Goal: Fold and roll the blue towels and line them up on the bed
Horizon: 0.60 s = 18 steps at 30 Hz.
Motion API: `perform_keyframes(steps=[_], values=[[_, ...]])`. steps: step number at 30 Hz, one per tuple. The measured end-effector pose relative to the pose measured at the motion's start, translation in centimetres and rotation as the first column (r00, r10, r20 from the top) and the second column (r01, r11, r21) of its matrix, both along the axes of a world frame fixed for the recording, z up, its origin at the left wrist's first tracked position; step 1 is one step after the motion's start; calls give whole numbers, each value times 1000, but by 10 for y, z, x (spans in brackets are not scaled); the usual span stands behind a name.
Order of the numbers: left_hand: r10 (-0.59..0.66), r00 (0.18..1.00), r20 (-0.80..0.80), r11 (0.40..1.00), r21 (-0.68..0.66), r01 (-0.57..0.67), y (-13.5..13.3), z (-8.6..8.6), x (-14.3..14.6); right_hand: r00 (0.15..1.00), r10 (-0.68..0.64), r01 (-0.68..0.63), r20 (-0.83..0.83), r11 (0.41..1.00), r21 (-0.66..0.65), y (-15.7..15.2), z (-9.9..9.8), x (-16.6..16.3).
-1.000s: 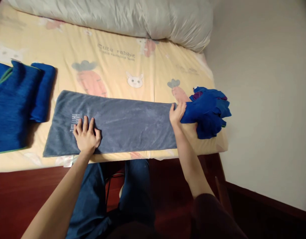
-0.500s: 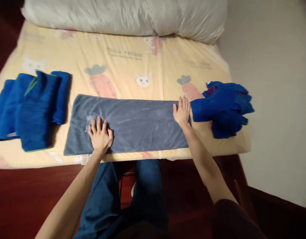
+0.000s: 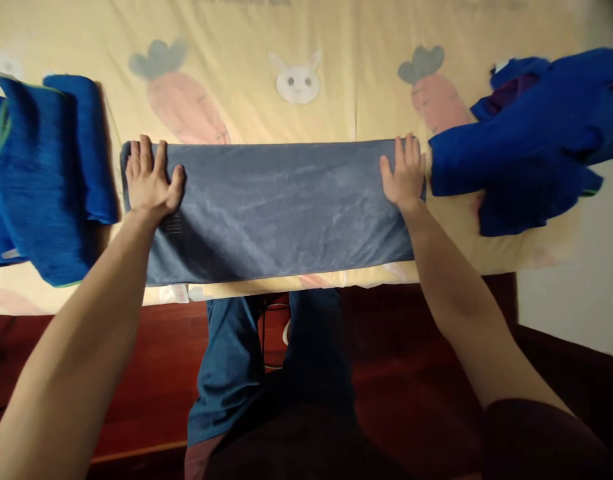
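A grey towel (image 3: 281, 207) lies spread lengthwise on the yellow sheet with carrot and rabbit prints (image 3: 336, 100), along the bed's near edge. My left hand (image 3: 149, 180) lies flat on the towel's far left corner, fingers spread. My right hand (image 3: 405, 175) rests flat on the far right corner, fingers stretched out and close together. Neither hand grips anything.
A stack of folded blue towels (image 3: 41, 173) sits just left of the grey towel. A loose heap of blue cloths (image 3: 526, 147) lies just right of it, near the bed's right edge. Below the bed edge are a dark red floor (image 3: 161, 360) and my legs in blue trousers.
My left hand slid from the towel's near middle-left to its far left corner. My right hand stayed at the right end. My head moved closer and lower over the bed.
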State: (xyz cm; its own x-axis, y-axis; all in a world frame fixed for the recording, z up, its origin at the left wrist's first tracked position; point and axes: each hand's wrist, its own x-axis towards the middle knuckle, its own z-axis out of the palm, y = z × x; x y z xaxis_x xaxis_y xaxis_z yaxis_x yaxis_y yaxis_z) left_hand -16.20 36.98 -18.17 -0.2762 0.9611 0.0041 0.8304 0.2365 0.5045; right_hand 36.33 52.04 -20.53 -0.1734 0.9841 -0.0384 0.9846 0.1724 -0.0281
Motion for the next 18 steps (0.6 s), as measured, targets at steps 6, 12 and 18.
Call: perform_keyframes(steps=[6,12,18], values=[[41,994,106,999,-23,-39,-38,5,18,998,54,-53,-34,998,41,-42,-3,1],[9,998,-59,1000,-20,-10,-73,-2,-14,996,-7,9,-87,1000,23,-113,-16,64],[93,986,-135,995,-11,-96,-120,3,37,978,-79,100,-193,990,102,-156,6,51]])
